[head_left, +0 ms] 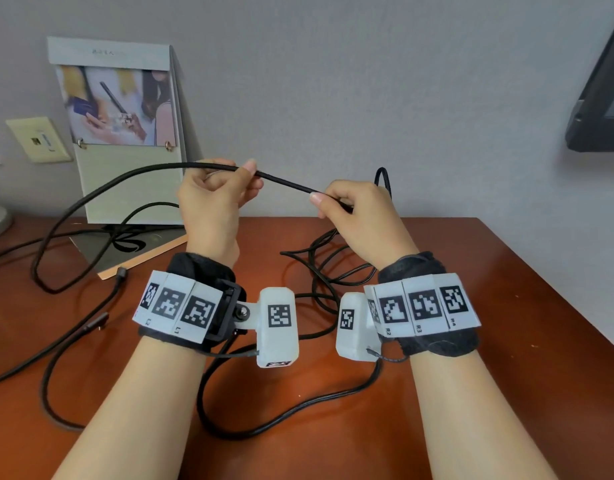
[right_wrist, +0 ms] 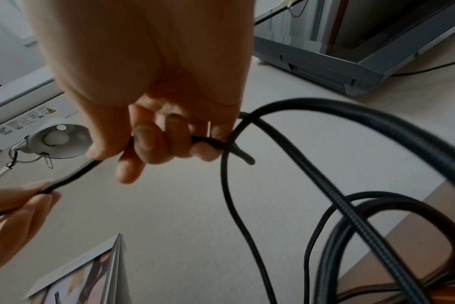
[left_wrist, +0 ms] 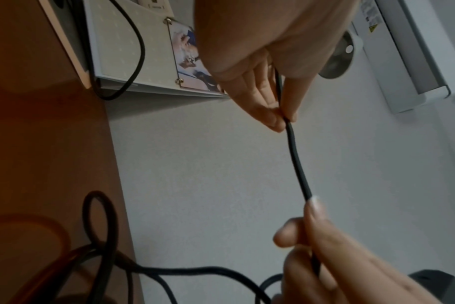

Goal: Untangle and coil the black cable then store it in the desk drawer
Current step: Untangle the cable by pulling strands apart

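A long black cable [head_left: 284, 181] is stretched in the air between both hands, above the brown desk [head_left: 454, 375]. My left hand [head_left: 222, 188] pinches it between thumb and fingers; the left wrist view shows that pinch on the cable [left_wrist: 296, 162]. My right hand [head_left: 350, 206] grips the cable in curled fingers, as the right wrist view shows with the cable [right_wrist: 208, 142] in my right hand [right_wrist: 166, 144]. From the left hand the cable arcs down to the desk at the left. Tangled loops [head_left: 333, 268] lie on the desk behind the right wrist. No drawer is in view.
A standing calendar [head_left: 125, 133] leans at the back left against the wall. Other dark cords with plugs [head_left: 120, 273] cross the left of the desk. A dark monitor [head_left: 603, 98] hangs at the upper right. A wall socket plate [head_left: 39, 140] sits far left.
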Demonstrator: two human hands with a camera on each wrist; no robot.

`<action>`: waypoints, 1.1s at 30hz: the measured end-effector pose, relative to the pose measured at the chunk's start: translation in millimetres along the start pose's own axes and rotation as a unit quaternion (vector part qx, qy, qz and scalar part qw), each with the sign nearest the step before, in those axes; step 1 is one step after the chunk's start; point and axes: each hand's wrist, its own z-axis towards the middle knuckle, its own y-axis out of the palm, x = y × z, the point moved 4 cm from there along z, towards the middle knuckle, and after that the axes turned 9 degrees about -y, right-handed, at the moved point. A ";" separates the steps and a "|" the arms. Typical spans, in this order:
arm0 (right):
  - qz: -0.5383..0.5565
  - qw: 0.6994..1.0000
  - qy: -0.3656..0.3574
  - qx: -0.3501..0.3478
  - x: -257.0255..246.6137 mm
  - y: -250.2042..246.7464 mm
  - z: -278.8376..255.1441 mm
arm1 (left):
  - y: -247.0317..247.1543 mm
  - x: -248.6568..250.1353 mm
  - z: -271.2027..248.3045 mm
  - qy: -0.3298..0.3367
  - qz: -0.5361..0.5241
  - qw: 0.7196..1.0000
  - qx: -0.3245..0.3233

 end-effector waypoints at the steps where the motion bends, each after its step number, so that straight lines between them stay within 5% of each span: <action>1: 0.000 1.000 -0.002 -0.005 -1.2 -0.1 -0.2 | 1.8 -0.5 -0.5 -0.001 -0.003 1.000 -0.006; 9: -0.004 1.000 -0.006 -0.006 -4.1 1.6 -0.8 | 20.1 -3.2 -12.4 0.016 0.049 0.995 -0.081; 33: -0.053 0.998 0.012 -0.018 8.7 -10.5 -2.2 | -19.5 17.7 10.0 0.063 0.008 0.997 0.045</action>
